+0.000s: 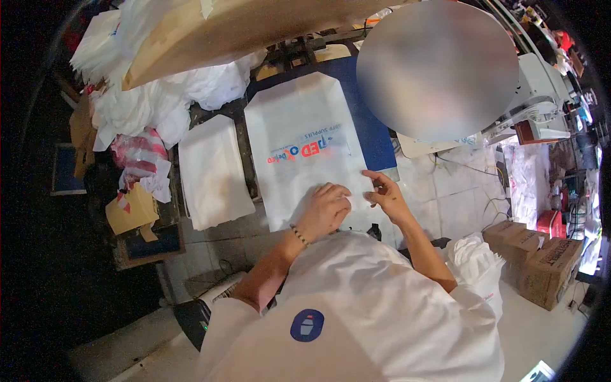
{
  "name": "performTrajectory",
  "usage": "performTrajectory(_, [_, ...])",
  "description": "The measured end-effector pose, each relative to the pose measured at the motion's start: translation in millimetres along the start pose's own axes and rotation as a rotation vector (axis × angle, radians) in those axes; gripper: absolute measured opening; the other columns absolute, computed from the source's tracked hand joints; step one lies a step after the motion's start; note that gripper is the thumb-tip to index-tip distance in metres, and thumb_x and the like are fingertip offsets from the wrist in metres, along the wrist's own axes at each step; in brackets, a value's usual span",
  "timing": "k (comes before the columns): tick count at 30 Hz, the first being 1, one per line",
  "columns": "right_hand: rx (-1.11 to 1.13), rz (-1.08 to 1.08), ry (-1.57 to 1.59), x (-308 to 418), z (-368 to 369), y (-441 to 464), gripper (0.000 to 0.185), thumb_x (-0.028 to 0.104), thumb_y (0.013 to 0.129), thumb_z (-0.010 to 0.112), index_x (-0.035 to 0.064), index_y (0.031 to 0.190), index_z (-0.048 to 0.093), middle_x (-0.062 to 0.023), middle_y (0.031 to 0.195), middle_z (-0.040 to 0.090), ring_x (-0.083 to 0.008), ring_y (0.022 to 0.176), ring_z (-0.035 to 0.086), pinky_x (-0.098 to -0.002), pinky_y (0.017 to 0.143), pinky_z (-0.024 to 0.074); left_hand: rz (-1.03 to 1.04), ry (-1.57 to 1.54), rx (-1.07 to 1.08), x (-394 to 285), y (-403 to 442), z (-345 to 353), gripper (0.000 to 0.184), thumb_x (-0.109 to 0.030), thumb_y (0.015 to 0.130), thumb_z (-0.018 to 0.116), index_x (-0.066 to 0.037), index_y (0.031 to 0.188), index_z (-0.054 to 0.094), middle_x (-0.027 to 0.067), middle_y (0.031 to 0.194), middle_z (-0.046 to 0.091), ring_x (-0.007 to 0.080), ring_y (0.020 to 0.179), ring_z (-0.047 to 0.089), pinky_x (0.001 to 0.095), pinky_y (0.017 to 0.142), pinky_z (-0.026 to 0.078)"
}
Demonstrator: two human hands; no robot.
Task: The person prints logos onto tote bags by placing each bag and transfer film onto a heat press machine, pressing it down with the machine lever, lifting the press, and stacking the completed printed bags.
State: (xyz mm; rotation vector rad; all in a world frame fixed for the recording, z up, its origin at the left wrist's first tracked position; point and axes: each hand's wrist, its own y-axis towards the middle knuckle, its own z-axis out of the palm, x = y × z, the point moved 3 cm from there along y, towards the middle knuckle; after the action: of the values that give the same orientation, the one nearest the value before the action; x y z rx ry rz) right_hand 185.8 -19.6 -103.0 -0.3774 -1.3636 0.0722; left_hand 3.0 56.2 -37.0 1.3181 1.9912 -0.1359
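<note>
A white bag [286, 108] with red and blue print lies flat on a blue board [374, 143], its far corners cut at a slant. The print faces away from me, upside down. My left hand [326, 207], with a beaded bracelet at its wrist, rests on the bag's near part, fingers loosely bent and holding nothing that I can see. At the bag's right edge is my right hand [387, 196], its thumb and forefinger apart, fingertips close to the edge. Left of the printed bag lies a stack of plain white bags [215, 169].
A tan panel [254, 38] hangs over the far side. White bags [159, 105] are heaped at the upper left, above a cardboard piece [132, 209]. Brown boxes [550, 270] stand at the right, near a bundle of white bags [474, 264]. A blurred oval hides the upper right.
</note>
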Motion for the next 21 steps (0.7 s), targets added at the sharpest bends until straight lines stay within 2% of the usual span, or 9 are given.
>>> performTrajectory(4, [-0.076,-0.146,0.037,-31,-10,16,0.038,0.01,0.088,0.061,0.0068,0.125,0.059,0.0008,0.09,0.056,-0.0056,0.075,0.051,-0.0234,0.066,0.0442,0.022,-0.274,0.126,-24,-8,3,0.009,-0.003,0.071,0.07,-0.006,0.077,0.065,0.0092,0.099,0.066,0.029,0.096,0.06,0.039,0.086,0.047])
performTrajectory(6, [-0.138,-0.201,0.061,-23,-14,24,0.032,0.014,0.091,0.06,0.0057,0.122,0.06,0.0017,0.088,0.056,-0.0057,0.077,0.05,-0.0242,0.066,0.0436,-0.49,-0.912,0.58,-29,-28,-7,0.009,-0.009,0.078,0.071,-0.007,0.085,0.066,0.0065,0.096,0.066,0.0242,0.097,0.061,0.0375,0.085,0.05])
performTrajectory(8, [-0.119,-0.016,-0.002,1,-9,38,0.028,0.023,0.095,0.056,0.0037,0.114,0.063,0.0009,0.092,0.061,-0.008,0.081,0.054,-0.0264,0.069,0.0453,-0.49,-0.838,0.618,-12,-51,-28,0.009,-0.015,0.088,0.066,-0.007,0.092,0.065,0.0049,0.096,0.066,0.0176,0.098,0.061,0.0355,0.084,0.051])
performTrajectory(10, [-0.089,-0.013,-0.127,26,0,67,0.029,0.026,0.094,0.06,0.0035,0.111,0.065,-0.0012,0.101,0.065,-0.0099,0.088,0.057,-0.0271,0.073,0.0468,0.054,-0.354,0.489,33,-90,-18,0.018,-0.017,0.088,0.069,-0.001,0.094,0.062,0.0068,0.09,0.063,0.0138,0.083,0.06,0.0289,0.075,0.049])
performTrajectory(12, [-0.173,-0.185,-0.367,53,20,93,0.048,0.03,0.082,0.074,0.0033,0.12,0.062,-0.0157,0.115,0.065,-0.024,0.104,0.062,-0.034,0.089,0.049,-0.645,-0.671,0.679,87,-159,4,0.026,-0.02,0.089,0.067,-0.001,0.106,0.061,0.0098,0.097,0.065,0.0161,0.09,0.062,0.0293,0.079,0.05])
performTrajectory(14, [-0.026,-0.45,-0.534,32,22,148,0.059,0.015,0.072,0.075,0.0036,0.128,0.057,-0.0201,0.129,0.058,-0.0324,0.119,0.056,-0.038,0.103,0.043,-0.388,0.185,0.642,47,-136,-5,0.038,-0.03,0.092,0.064,-0.004,0.121,0.059,0.0132,0.109,0.066,0.0194,0.101,0.062,0.0313,0.087,0.049])
performTrajectory(15, [-0.038,-0.517,-0.567,40,20,147,0.061,0.011,0.071,0.072,0.0033,0.13,0.056,-0.0209,0.128,0.058,-0.0333,0.12,0.054,-0.0384,0.104,0.0417,-0.325,0.174,0.687,46,-133,6,0.038,-0.03,0.092,0.064,-0.004,0.121,0.059,0.0132,0.109,0.066,0.0194,0.101,0.062,0.0313,0.087,0.049])
performTrajectory(18, [-0.101,-0.591,-0.508,86,-19,67,0.062,0.011,0.074,0.069,0.0014,0.133,0.052,-0.0214,0.132,0.055,-0.0328,0.122,0.053,-0.0372,0.104,0.0408,-0.639,-0.156,0.834,54,-117,49,0.053,-0.041,0.094,0.059,-0.004,0.133,0.052,0.0135,0.128,0.059,0.0229,0.118,0.056,0.0343,0.098,0.044])
performTrajectory(21, [-0.445,-0.801,-0.479,93,-90,-39,0.059,0.011,0.08,0.065,0.0006,0.136,0.048,-0.0208,0.135,0.053,-0.0326,0.124,0.052,-0.0382,0.105,0.0392,-0.666,-1.198,0.457,12,-48,113,0.062,-0.046,0.097,0.051,-0.001,0.139,0.043,0.0137,0.142,0.046,0.0303,0.127,0.048,0.0418,0.106,0.038])
